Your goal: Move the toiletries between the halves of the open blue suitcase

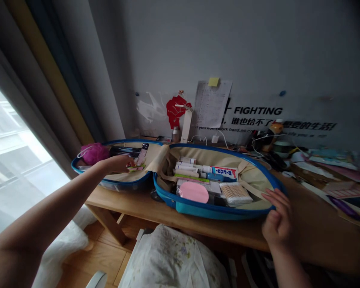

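A blue suitcase lies opened flat on a wooden desk point(156, 212). My left hand point(118, 163) reaches into its left half point(108, 183), fingers closed on a small flat packet point(137, 164) beside a pink bath pouf point(93, 153) and dark items. My right hand point(277, 218) rests on the front right rim of the right half point(198, 210), fingers loosely curled and holding nothing. That half holds tubes point(188, 165), a toothpaste box point(225, 173), a pink round case point(193, 192) and a box of cotton swabs point(235, 193).
The desk's right side carries papers, cables, a jar and a bottle point(276, 129). A paper list point(211, 103) and lettering are on the wall behind. A curtain point(57, 80) and window lie to the left. A chair with a floral cushion point(171, 256) stands below the desk edge.
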`<control>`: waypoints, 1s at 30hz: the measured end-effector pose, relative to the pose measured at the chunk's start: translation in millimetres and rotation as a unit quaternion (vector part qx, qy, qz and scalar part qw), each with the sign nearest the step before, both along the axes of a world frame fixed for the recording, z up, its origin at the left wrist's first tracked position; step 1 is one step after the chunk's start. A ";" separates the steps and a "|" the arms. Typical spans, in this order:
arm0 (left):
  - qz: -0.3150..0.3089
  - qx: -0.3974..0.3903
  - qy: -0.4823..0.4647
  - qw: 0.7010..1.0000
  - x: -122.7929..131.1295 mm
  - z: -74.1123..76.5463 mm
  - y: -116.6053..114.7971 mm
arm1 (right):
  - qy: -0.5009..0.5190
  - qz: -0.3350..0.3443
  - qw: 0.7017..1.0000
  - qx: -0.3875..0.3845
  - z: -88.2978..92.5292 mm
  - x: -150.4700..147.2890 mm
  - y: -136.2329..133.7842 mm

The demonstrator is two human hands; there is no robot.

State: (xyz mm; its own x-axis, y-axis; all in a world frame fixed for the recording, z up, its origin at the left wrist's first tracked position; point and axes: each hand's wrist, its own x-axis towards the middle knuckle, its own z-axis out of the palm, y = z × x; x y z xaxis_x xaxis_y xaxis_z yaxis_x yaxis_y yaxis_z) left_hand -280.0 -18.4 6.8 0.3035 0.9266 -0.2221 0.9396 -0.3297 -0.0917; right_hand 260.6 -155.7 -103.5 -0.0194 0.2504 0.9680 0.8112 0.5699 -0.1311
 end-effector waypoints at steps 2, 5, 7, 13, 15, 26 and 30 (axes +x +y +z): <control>-0.006 0.006 0.010 1.000 -1.7 -4.2 -1.7 | -0.001 -0.003 1.000 0.000 -0.3 0.0 0.0; -0.021 0.011 0.016 1.000 -1.2 -9.2 -2.4 | -0.005 -0.002 1.000 0.003 -1.0 0.2 0.2; -0.028 0.014 0.017 0.999 -1.2 -11.5 -3.1 | -0.003 -0.001 1.000 0.004 -1.5 0.4 0.3; -0.020 0.030 0.009 0.999 -8.2 -12.9 -4.7 | 0.003 -0.009 1.000 -0.005 -1.5 0.0 -0.2; -0.012 0.034 0.001 0.999 -10.5 -13.6 -4.3 | 0.003 -0.009 1.000 -0.004 -0.7 -0.8 -0.6; 0.000 0.080 -0.181 0.980 0.1 10.7 -2.5 | 0.001 0.006 1.000 -0.007 -2.4 0.9 -0.7; -0.033 0.116 -0.276 0.954 41.3 35.5 6.3 | -0.002 0.004 1.000 -0.002 -1.3 0.2 -0.3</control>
State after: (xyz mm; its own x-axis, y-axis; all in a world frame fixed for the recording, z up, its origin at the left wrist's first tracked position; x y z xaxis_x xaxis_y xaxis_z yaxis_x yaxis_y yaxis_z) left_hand -238.8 -12.1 42.3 0.3738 0.9066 0.1960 0.8439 -0.4201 0.3338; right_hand 260.8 -155.9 -104.8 -0.0256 0.2547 0.9667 0.8077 0.5750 -0.1301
